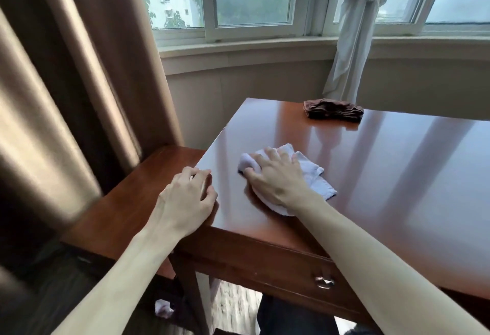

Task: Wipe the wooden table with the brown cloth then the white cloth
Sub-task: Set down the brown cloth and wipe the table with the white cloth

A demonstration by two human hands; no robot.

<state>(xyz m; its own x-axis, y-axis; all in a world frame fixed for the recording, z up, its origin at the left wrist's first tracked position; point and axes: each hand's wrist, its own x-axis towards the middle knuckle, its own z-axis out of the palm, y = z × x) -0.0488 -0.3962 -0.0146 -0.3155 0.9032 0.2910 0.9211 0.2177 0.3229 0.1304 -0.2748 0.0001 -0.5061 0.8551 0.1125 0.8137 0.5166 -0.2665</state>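
The glossy wooden table [384, 175] fills the right half of the view. My right hand [275, 178] presses flat on the white cloth [311, 173], which lies bunched on the tabletop near its left edge. My left hand [188, 196] rests with curled fingers on the table's near left corner, holding nothing. The brown cloth [332, 110] lies crumpled at the far edge of the table, apart from both hands.
A lower wooden side table [138, 202] adjoins the table on the left. Brown curtains [66, 82] hang at left, a tied white curtain [355, 29] behind the table by the windows. A drawer knob [324, 281] sits on the table's front.
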